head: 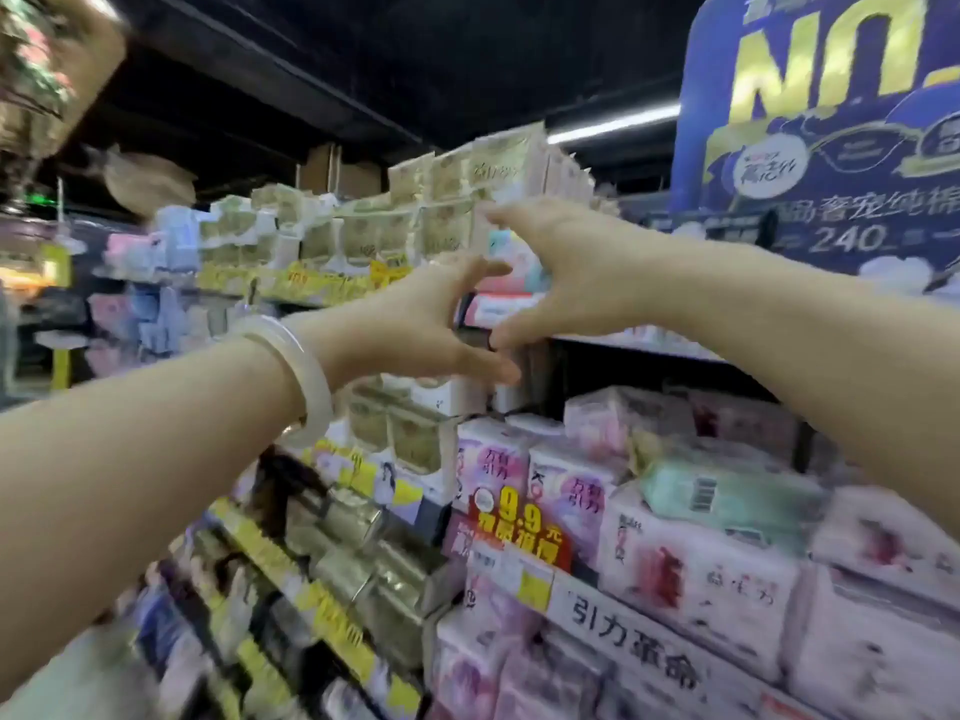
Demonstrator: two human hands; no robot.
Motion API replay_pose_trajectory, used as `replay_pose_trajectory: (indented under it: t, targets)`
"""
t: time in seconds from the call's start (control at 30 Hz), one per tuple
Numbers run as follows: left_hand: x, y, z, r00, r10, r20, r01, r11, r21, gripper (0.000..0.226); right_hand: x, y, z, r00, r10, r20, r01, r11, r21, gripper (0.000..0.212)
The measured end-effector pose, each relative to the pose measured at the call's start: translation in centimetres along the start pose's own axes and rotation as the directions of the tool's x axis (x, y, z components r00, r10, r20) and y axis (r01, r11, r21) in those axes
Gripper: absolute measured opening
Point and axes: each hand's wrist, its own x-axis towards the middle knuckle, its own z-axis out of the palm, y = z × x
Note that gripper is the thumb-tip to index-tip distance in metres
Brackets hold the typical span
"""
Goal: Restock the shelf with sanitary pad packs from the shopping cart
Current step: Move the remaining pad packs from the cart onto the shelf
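Pad packs [511, 275] between spread hands, red price tag [519, 530] below.

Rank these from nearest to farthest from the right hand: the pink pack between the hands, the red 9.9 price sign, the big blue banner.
1. pink pack, just left of the right hand.
2. red 9.9 price sign, below.
3. blue banner, upper right, behind.

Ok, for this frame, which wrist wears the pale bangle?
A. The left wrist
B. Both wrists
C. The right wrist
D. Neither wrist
A: the pale bangle circles the wrist just behind the left hand, while the forearm behind the right hand is bare as both hands reach toward the shelf of pad packs.
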Motion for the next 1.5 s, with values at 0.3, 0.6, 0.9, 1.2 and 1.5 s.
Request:
replay_pose_trajectory:
  t: [0.3,0.6,0.9,1.2,1.5]
  targets:
    - [-18.7,-15.5,2.7,0.824,-0.550,0.134,0.517,0.828,0.217,0.101,3.3,-15.3,20.7,0.846,-0.360,0.393,0.291,0.930,0.224,0.095]
    - [-36.0,-29.3,10.3,0.393,-0.851,0.348,0.833,0.490,0.258,0.100,1.5,-28.5,42.3,0.527,-0.559,0.640,0.288,0.826,0.485,0.098]
    - [-44.6,-39.6,21.7,0.113,-0.856,0.504,0.958,0.229,0.175,0.084,-1.0,-31.9,61.1,0.261,-0.484,0.835,0.075,0.873,0.482,0.092]
    - [-51.3,-47.0,35.3,-0.192,-0.867,0.459,0.980,-0.142,0.142,0.065,-6.7,-31.4,77.0,0.148,-0.431,0.890,0.139,0.900,0.413,0.088]
    - [-48.1,-54.5,45.7,-0.317,-0.913,0.256,0.936,-0.256,0.243,0.115,-8.4,-31.1,84.4,0.223,-0.521,0.824,0.094,0.852,0.514,0.089]
